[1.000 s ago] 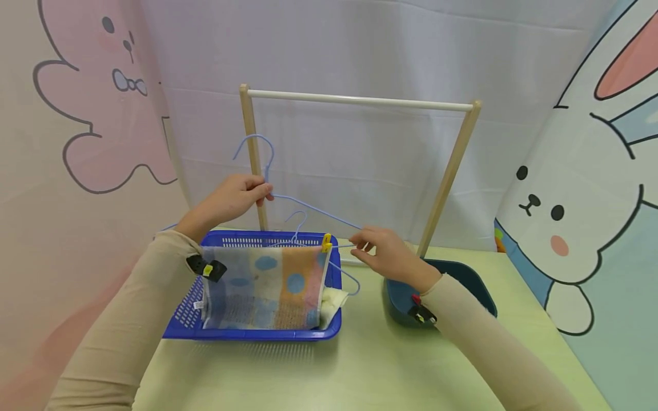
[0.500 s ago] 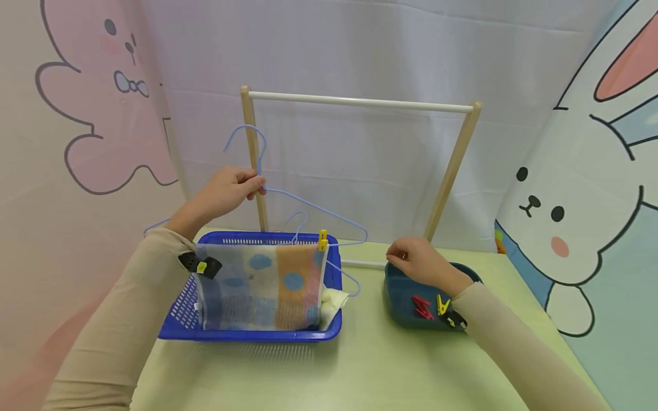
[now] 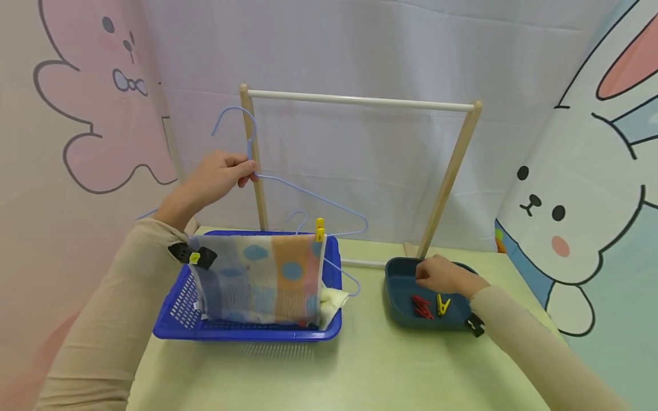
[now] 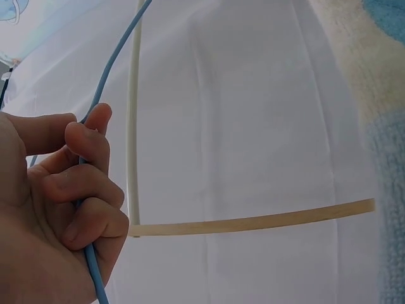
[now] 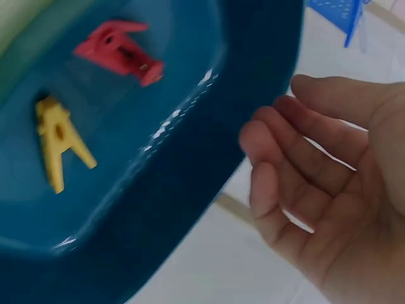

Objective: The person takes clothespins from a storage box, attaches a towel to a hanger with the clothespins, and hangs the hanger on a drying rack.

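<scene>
My left hand (image 3: 218, 178) grips a blue wire hanger (image 3: 311, 197) just below its hook; in the left wrist view its fingers curl round the wire. From the hanger's lower bar droops a patterned towel (image 3: 257, 274), with a yellow clothespin (image 3: 320, 230) at its right corner. The towel's left top corner is behind the left forearm. Over the teal bin (image 3: 393, 297) is my right hand (image 3: 446, 275), its fingers loosely bent and holding nothing in the right wrist view. Inside the bin lie red clothespins (image 3: 422, 307) and a yellow clothespin (image 5: 60, 142).
Behind the towel stands a blue basket (image 3: 247, 335) holding a pale yellow cloth (image 3: 333, 305) and another blue hanger (image 3: 343, 274). A drying rack with a white rail (image 3: 360, 100) and wooden posts (image 3: 449, 177) rises at the back of the table (image 3: 349, 365).
My right hand has let go of the hanger's right side and moved right, over the teal bin. My left hand has raised the hanger and towel slightly and shifted them left.
</scene>
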`<act>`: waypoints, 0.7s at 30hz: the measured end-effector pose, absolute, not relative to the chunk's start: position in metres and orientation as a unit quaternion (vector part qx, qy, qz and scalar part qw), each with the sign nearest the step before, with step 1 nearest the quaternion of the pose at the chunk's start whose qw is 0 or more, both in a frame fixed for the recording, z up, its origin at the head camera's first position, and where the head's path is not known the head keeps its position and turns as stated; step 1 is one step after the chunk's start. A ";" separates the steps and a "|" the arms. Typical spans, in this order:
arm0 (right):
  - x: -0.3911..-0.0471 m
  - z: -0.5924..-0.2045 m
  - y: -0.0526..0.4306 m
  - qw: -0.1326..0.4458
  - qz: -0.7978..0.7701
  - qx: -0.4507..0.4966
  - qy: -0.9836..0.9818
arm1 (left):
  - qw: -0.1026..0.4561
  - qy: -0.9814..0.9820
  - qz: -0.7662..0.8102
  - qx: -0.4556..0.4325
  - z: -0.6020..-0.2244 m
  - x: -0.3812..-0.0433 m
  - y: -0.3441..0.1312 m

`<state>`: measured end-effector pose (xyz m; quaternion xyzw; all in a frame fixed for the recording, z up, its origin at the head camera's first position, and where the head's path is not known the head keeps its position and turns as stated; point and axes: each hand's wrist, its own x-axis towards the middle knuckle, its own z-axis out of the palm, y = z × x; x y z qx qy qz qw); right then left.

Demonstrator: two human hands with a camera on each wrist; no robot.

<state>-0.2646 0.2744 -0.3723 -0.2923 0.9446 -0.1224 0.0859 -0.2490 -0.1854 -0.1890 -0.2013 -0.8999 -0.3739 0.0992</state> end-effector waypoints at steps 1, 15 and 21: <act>-0.265 -0.374 0.276 0.098 -0.115 -0.286 0.946 | 0.101 -0.899 -0.376 -0.199 -0.188 -0.249 -0.186; -0.262 -0.395 0.287 0.187 -0.082 -0.236 0.950 | 0.116 -0.894 -0.400 -0.166 -0.178 -0.250 -0.192; -0.260 -0.403 0.287 0.201 -0.082 -0.225 0.950 | 0.117 -0.895 -0.400 -0.159 -0.173 -0.251 -0.193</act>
